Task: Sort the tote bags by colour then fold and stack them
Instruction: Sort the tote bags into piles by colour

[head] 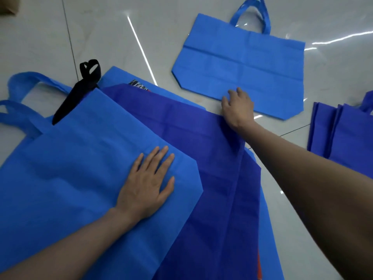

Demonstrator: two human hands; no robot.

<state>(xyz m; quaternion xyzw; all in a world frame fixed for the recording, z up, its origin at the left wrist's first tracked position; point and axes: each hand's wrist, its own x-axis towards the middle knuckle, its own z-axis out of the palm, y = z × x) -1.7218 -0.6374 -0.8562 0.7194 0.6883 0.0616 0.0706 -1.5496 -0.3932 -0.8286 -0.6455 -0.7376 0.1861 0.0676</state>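
Light-blue bag [70,158] lies over the left of a dark-blue bag [201,158], the left hand [145,184] pressing flat on it with straight fingers. Right hand [237,110] grips the dark-blue bag's far edge, fingers curled. Beyond that edge a spread bag [242,67] lies flat on the floor [121,27].

Pressing flat with left hand [146,182], fingers spread — reaching out with right hand [238,107], pinching dark blue bag [201,138].

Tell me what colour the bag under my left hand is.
The bag is light blue, head view.
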